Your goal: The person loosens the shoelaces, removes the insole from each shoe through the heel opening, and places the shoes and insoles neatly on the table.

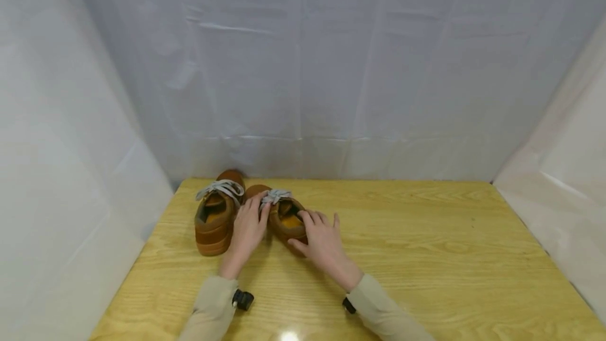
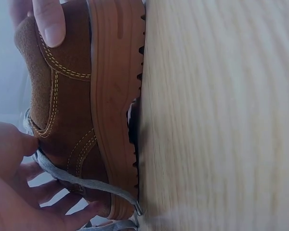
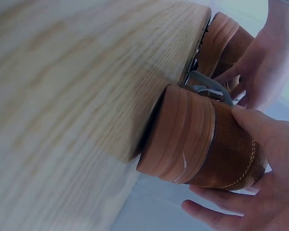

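A brown lace-up shoe (image 1: 278, 223) with a pale grey lace (image 1: 276, 196) stands sole down on the wooden table (image 1: 426, 257), toe pointing away to the left. My left hand (image 1: 248, 225) holds its front part, thumb by the lace and fingers on the side facing the other shoe. Round the heel, my right hand (image 1: 324, 238) grips with thumb on one side and fingers on the other. In the left wrist view one lace end (image 2: 101, 186) hangs down the shoe's side. A matching shoe (image 1: 213, 233), its lace tied in a bow, stands just left of my left hand.
White sheeting (image 1: 331, 67) hangs behind the table's back edge and along both sides. The left shoe's toe reaches the back edge. A black strap device (image 1: 243, 300) sits on my left wrist, another (image 1: 349, 305) on my right.
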A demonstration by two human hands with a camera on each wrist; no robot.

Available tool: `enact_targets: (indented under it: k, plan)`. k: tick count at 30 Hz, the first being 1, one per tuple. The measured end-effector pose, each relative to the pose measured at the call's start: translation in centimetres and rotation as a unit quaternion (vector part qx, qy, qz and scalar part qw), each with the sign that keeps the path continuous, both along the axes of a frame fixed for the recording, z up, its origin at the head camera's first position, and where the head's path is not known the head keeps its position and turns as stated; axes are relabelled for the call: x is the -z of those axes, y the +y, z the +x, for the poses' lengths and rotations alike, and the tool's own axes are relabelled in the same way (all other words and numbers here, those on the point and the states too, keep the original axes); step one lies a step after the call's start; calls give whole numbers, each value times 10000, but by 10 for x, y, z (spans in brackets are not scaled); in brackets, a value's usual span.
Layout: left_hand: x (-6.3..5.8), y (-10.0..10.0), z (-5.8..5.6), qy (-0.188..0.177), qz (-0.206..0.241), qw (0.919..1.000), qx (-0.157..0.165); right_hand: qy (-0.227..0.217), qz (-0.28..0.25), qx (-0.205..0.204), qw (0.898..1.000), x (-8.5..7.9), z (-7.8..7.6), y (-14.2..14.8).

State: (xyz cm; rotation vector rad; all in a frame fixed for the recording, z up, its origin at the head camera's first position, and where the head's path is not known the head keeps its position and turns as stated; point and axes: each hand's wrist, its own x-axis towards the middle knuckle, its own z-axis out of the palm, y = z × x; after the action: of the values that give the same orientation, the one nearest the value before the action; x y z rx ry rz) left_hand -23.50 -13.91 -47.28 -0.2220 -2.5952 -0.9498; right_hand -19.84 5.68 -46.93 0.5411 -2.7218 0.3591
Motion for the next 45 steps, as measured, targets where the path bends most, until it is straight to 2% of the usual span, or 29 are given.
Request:
enact_targets:
  k: [10, 18, 26, 31, 35, 38, 41, 43, 45]
  plan:
    - [2, 2, 13, 498, -286, 9984, -16, -238, -11, -361, 9991, 1, -2, 17]
    - [3, 9, 20, 588, -489, 9970, -115, -342, -21, -624, 9975, 1, -5, 33]
    - [5, 17, 32, 831, -685, 9941, -145, -586, -168, -1106, 9920, 1, -10, 52]
    - [3, 23, 41, 858, -787, 9931, -140, -682, -169, -1350, 9883, 1, -10, 67]
    - [1, 25, 47, 644, -877, 9940, -86, -768, -253, -1514, 9852, -2, -9, 77]
    - [-4, 22, 53, 323, -761, 9966, 37, -739, -272, -1668, 9828, -4, -8, 80]
    - [-12, 14, 56, 82, -412, 9990, 170, -632, -218, -1708, 9830, -3, -4, 79]
    - [-16, 7, 56, 241, -241, 9994, 108, -506, -104, -1563, 9864, -3, 1, 77]
    - [-19, 0, 53, 418, -34, 9991, -88, -243, 123, -1297, 9912, -5, 6, 72]
